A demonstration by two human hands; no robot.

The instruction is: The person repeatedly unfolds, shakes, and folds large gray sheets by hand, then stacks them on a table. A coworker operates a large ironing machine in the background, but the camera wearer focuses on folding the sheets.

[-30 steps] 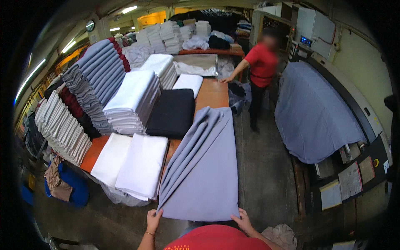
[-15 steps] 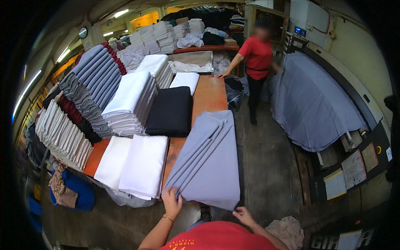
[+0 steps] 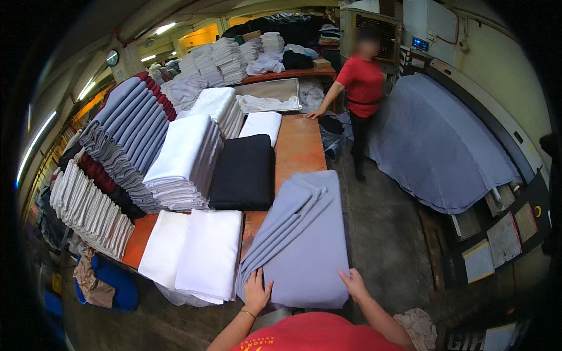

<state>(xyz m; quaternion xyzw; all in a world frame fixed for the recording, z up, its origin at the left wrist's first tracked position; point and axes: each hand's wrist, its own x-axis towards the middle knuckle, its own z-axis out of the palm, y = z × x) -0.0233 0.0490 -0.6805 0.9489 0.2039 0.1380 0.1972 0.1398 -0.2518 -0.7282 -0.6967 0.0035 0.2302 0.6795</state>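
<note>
The left hand lies on the near left corner of the grey cloth, its thumb apart from its fingers, touching the narrow folds gathered there. The right hand is at the cloth's right edge, near its close corner, fingertips touching the fabric; whether they pinch it cannot be told. The cloth lies between the hands and ahead of them on the tabletop, its near edge hanging toward the person. Its folds fan from the left hand up and away to the right, while the part beside the right hand is smooth.

Just left of the left hand are two white cloths, folded flat and overlapping. Beyond them, ahead of the left hand, lies a black cloth, with a white stack beside it on the left. Farther left of that hand stand a grey stack and a cream stack, with a blue bin below the latter.

Well ahead of the right hand, a co-worker rests one hand on the tabletop's far end. To the right of the right hand, well apart, a grey sheet drapes over a machine.
</note>
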